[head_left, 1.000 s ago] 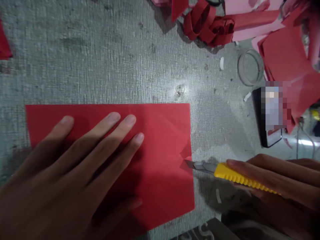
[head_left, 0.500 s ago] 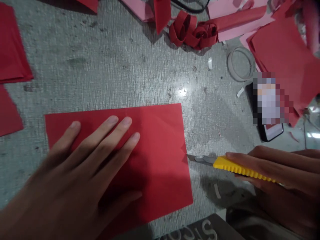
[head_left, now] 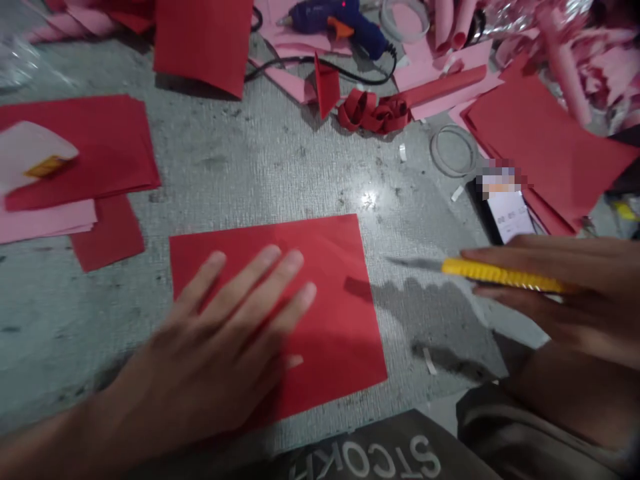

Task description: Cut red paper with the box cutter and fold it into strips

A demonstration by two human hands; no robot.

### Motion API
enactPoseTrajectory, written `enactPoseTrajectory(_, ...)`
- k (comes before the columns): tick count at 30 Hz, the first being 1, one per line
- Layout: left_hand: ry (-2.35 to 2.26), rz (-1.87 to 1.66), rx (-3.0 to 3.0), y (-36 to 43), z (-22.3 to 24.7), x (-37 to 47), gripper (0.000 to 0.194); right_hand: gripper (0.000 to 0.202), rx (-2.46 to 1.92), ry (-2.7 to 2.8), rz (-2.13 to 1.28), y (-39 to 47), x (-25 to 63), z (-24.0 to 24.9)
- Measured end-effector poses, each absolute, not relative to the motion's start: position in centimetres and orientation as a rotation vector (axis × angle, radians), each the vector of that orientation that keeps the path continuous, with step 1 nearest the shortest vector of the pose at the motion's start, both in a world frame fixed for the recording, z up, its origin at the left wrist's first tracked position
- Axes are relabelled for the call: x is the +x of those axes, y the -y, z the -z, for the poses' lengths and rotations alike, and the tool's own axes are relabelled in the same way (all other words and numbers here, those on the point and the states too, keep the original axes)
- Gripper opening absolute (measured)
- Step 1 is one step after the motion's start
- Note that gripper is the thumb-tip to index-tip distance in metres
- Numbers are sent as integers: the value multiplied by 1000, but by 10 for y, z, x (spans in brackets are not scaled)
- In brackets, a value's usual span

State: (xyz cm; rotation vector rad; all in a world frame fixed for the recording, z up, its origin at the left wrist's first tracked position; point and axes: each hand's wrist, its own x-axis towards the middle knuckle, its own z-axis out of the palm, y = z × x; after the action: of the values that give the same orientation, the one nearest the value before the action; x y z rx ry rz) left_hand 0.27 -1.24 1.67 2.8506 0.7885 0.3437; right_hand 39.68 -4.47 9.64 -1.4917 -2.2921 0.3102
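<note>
A red sheet of paper (head_left: pixel 330 320) lies flat near the table's front edge. My left hand (head_left: pixel 235 333) rests on its left part with the fingers spread, hiding the lower left corner. To the right, my right hand (head_left: pixel 565 293) grips a yellow box cutter (head_left: pixel 505 275). Its blade is out and points left, a short way off the sheet's right edge. The knife is raised, and its shadow falls across the table and onto the paper.
Stacked red sheets (head_left: pixel 110 153) lie at the left, red curled strips (head_left: pixel 375 112) and a blue glue gun (head_left: pixel 345 23) at the back. A tape ring (head_left: pixel 454 152), a phone (head_left: pixel 505 207) and more red paper (head_left: pixel 545 140) are at the right. Small white scraps (head_left: pixel 430 361) dot the table.
The box cutter has lifted from the sheet's right edge, where its tip was, and moved up and away. My left hand stays on the paper. The view has widened and shifted.
</note>
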Motion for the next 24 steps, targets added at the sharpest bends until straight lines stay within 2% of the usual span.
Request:
enactPoseTrajectory(3, -385, -377, 2980, 27, -18, 5, 49, 35, -1434, 2089, -236, 29, 393, -79)
enactPoseTrajectory(7, -274, -209, 2893, 39, -13, 10, 63, 35, -1336, 2040, -272, 12, 383, -41)
enactPoseTrajectory(11, -102, -275, 2796, 36, -15, 8, 33, 34, -1353, 2004, -266, 3, 379, -23)
enactPoseTrajectory(13, -64, -337, 2784, 31, -18, 5, 26, 31, -1390, 1944, -226, 1, 380, -22)
enactPoseTrajectory(17, -213, -556, 2867, 22, -20, 4, 28, 27, -1424, 1879, -192, 0, 382, -25)
enactPoseTrajectory(20, -439, -571, 2931, 19, -20, 7, 24, 29, -1422, 1919, -210, 1, 383, -25)
enactPoseTrajectory(21, -537, -527, 2959, 18, -20, 8, 27, 30, -1421, 1937, -214, 2, 383, -25)
enactPoseTrajectory(24, -687, -388, 2941, 17, -19, 8, 51, 33, -1411, 1987, -207, 4, 382, -25)
